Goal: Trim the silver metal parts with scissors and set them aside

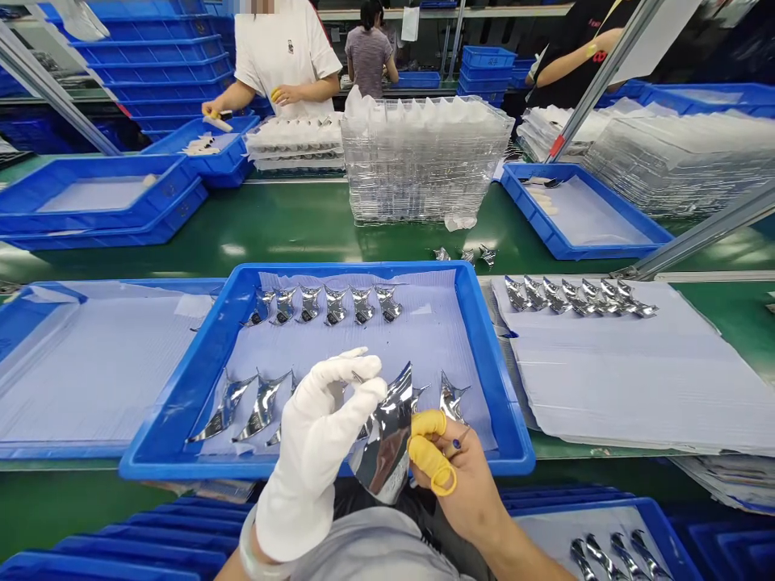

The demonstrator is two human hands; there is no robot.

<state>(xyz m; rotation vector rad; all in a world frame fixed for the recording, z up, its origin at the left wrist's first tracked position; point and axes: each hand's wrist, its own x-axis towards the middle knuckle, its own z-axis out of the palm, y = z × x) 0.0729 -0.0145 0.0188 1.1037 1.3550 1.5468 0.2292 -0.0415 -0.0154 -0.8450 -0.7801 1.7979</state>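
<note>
**Chrome piece [383, 452] held up between two hands over a blue tray [339, 270]**

Nearest the camera, the left hand [315, 436], in a white cotton glove, has its fingers [357, 373] bunched together and clamped on the curved, mirror-bright piece. The bare right hand [466, 492] presses two fingers in yellow finger cots [427, 444] against the piece's right edge, and a slim dark tool [457, 444] pokes out beside them (too small to name exactly). Whether the right hand's fingers are gripping anything, I cannot tell.

The piece hangs just above the near rim of the tray, which is lined with a pale sheet [436, 323] and holds more chrome pieces: a loose near row [242, 407] and six neatly spaced in a far row [324, 305]. Another lined tray [90, 363] sits to the left. To the right, an overlapping row of pieces [575, 297] lies on a loose sheet [630, 379].

Beyond, three small pieces [463, 255] lie directly on the green counter [291, 226], before a tall stack of clear plastic trays [424, 161]. Blue crates [157, 68] are piled further back, where a co-worker in a white T-shirt [284, 56] handles items at a blue tray and others work nearby.
</note>
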